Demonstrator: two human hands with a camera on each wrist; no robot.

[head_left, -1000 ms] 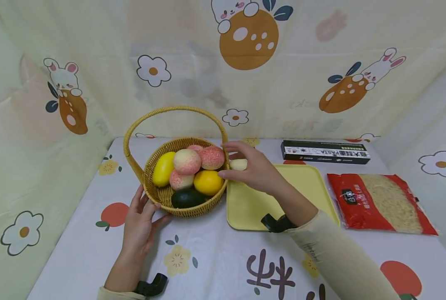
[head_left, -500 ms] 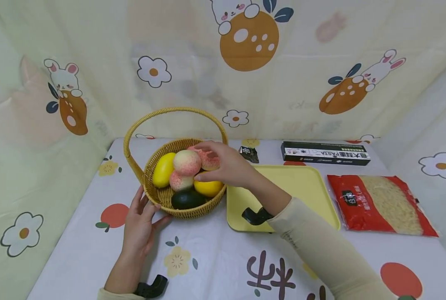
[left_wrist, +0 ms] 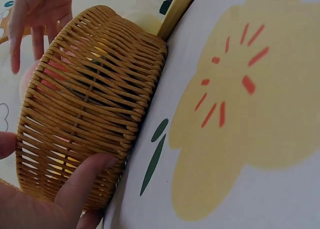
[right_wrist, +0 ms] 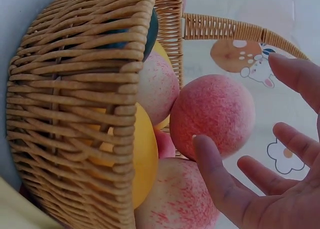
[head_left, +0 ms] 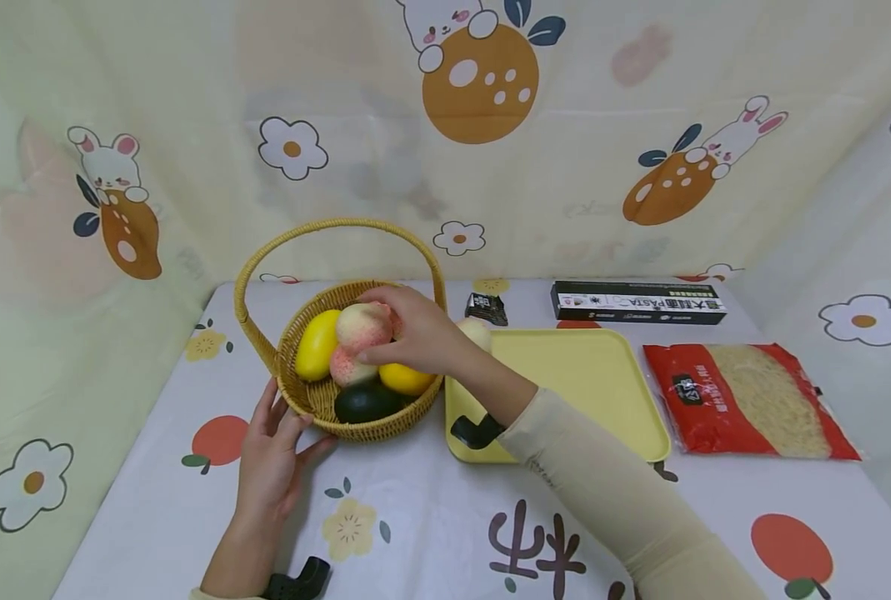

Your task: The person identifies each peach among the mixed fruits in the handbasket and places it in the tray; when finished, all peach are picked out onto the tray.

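A wicker basket (head_left: 381, 429) with a tall handle holds several peaches, yellow fruits and a dark green avocado-like fruit (head_left: 368, 402). My left hand (head_left: 268, 467) rests against its near left side, fingers spread on the outer weave; the left wrist view shows a fingertip (left_wrist: 102, 163) pressing the wall. My right hand (head_left: 418, 333) reaches over the fruit with fingers spread around the uppermost peach (head_left: 361, 327). In the right wrist view the thumb tip overlaps that peach (right_wrist: 212, 114) while the other fingers stand apart from it. The yellow fruit (head_left: 317, 346) lies left of the peaches.
Right of the basket lies a yellow tray (head_left: 565, 392), a pale round thing (head_left: 477, 332) at its far left corner. Behind are a small black packet (head_left: 486, 308) and a black pasta box (head_left: 638, 302). A red bag of pasta (head_left: 753, 400) lies at the right.
My right hand has moved left from the basket's right rim to the uppermost peach, uncovering the small black packet. My left hand has stayed at the basket; the head view has shifted slightly.
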